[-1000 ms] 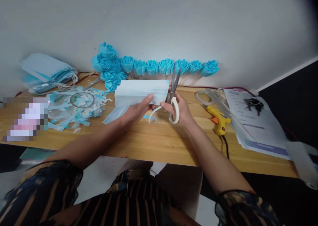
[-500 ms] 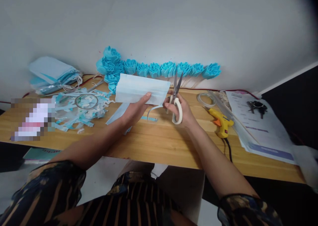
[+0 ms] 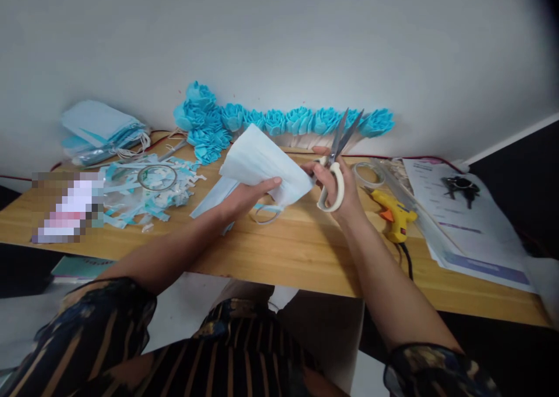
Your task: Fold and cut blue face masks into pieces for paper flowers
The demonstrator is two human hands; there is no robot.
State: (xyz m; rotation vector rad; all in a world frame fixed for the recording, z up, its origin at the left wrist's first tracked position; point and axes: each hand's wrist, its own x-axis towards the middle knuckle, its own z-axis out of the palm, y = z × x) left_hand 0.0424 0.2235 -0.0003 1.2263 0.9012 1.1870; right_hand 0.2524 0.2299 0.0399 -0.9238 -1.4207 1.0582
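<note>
Pale-blue sheet, probably light, limp, best pinched by edges: left hand pinches it behind table front edge, right hand grips scissors.

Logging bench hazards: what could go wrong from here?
The white-handled metal scissors in the right hand are open, so a slip might nick the thin light-blue cloth-like sheet close by.

Gripped near its lower edge by the left hand, that sheet could crease.

The black cord of the yellow plastic glue gun runs beside the right forearm; a sweep might snag it.
</note>
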